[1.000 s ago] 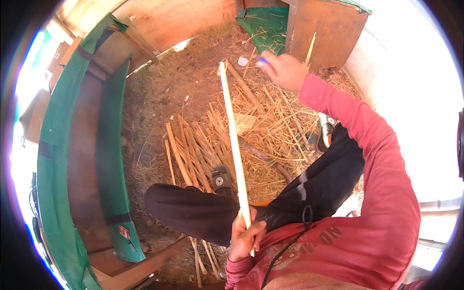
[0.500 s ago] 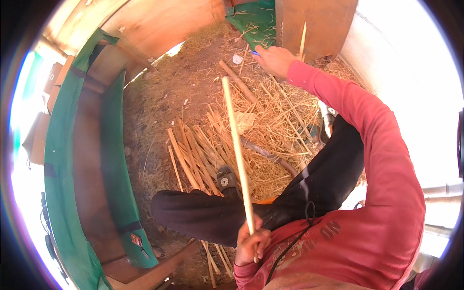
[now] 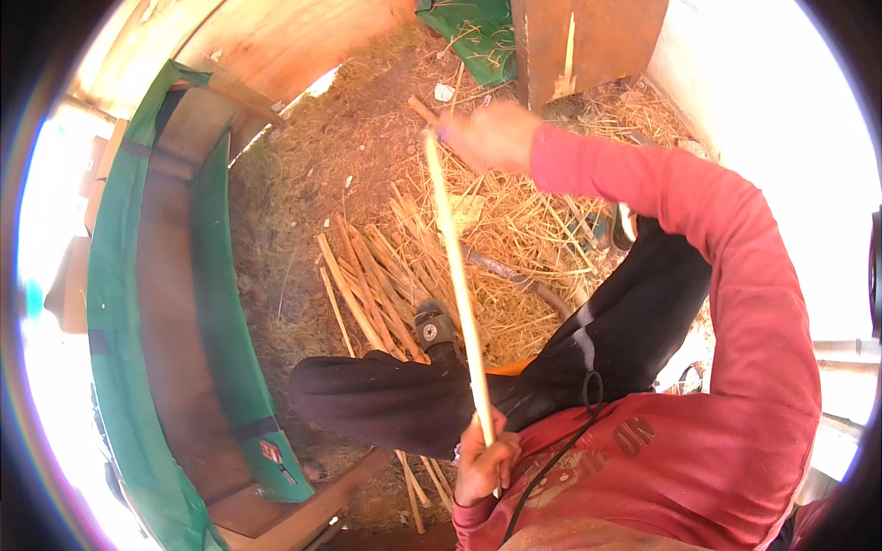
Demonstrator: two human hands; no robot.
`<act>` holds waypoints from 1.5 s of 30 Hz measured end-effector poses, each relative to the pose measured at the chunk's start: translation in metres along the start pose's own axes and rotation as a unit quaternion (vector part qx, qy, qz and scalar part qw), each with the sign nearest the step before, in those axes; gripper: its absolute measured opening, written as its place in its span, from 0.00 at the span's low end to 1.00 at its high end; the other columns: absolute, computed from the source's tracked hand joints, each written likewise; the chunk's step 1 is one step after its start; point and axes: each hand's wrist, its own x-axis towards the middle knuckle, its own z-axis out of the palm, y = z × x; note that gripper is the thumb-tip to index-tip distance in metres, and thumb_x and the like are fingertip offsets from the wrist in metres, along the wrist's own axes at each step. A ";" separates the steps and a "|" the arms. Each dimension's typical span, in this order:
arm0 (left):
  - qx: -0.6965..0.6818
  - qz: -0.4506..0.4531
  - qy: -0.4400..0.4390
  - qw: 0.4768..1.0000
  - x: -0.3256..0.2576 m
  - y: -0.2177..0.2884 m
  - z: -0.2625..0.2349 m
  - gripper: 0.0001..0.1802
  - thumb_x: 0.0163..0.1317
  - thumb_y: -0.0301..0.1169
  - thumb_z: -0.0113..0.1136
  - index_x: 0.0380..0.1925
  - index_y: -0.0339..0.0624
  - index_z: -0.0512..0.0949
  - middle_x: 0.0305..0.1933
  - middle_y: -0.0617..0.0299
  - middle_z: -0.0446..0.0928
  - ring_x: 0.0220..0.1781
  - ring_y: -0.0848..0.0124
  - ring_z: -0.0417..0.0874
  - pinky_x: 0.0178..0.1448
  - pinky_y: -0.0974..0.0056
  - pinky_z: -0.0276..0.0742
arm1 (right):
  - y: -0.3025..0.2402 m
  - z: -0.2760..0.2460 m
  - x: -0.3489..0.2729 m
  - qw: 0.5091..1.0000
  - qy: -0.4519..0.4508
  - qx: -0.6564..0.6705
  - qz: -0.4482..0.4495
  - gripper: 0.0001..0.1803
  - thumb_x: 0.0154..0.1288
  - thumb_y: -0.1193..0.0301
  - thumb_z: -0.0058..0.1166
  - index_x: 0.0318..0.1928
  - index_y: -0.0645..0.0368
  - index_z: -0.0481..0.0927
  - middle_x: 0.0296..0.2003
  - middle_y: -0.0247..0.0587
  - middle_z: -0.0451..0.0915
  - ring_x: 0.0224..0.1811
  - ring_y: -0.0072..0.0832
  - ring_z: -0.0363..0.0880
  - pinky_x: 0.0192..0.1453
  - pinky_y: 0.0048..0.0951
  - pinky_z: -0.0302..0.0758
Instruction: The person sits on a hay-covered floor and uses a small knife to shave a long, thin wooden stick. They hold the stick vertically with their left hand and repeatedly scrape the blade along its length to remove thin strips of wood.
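Note:
My left hand (image 3: 485, 459) is closed round the lower end of a long, pale, peeled wooden stick (image 3: 457, 266), which stands up at a slant in front of my body. Close to the upper tip of that stick is my right hand (image 3: 491, 136), smeared by motion, its fingers curled round a blue-handled knife (image 3: 445, 131). Only a bit of blue shows of the knife; its blade is lost in the blur. Whether the blade touches the stick I cannot tell.
Pale shavings (image 3: 514, 312) cover the ground between my legs. Several split sticks (image 3: 363, 285) lie beside my shoe (image 3: 434, 329). A thicker branch (image 3: 514, 275) rests on the shavings. A green-covered wooden bench (image 3: 175, 321) stands left, a brown board (image 3: 588, 55) at the back.
My right hand has come down and left with the knife, toward the stick's upper tip. The left hand has shifted slightly right and down, still gripping the stick.

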 end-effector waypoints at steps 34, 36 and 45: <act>-0.014 0.029 0.073 0.997 0.039 0.026 0.027 0.10 0.67 0.23 0.54 0.35 0.44 0.61 0.15 0.69 0.62 0.06 0.80 0.59 0.10 0.74 0.53 | -0.054 -0.002 -0.056 0.973 0.025 0.010 -0.229 0.12 0.64 0.60 0.52 0.38 0.53 0.68 0.15 0.43 0.72 0.14 0.46 0.74 0.16 0.45 0.68; -0.040 0.019 0.062 0.997 0.042 0.026 0.026 0.10 0.66 0.22 0.52 0.35 0.46 0.61 0.11 0.69 0.60 0.05 0.79 0.57 0.10 0.73 0.50 | -0.051 0.009 -0.054 0.975 -0.017 0.007 -0.222 0.12 0.63 0.60 0.52 0.39 0.52 0.68 0.15 0.44 0.72 0.15 0.46 0.76 0.16 0.45 0.68; -0.076 0.001 -0.032 0.997 0.021 0.018 0.028 0.12 0.62 0.17 0.48 0.36 0.48 0.60 0.09 0.74 0.55 0.04 0.82 0.55 0.08 0.75 0.47 | 0.114 0.045 0.001 0.974 -0.016 -0.156 0.162 0.13 0.67 0.66 0.47 0.44 0.64 0.71 0.25 0.51 0.80 0.28 0.45 0.83 0.28 0.42 0.81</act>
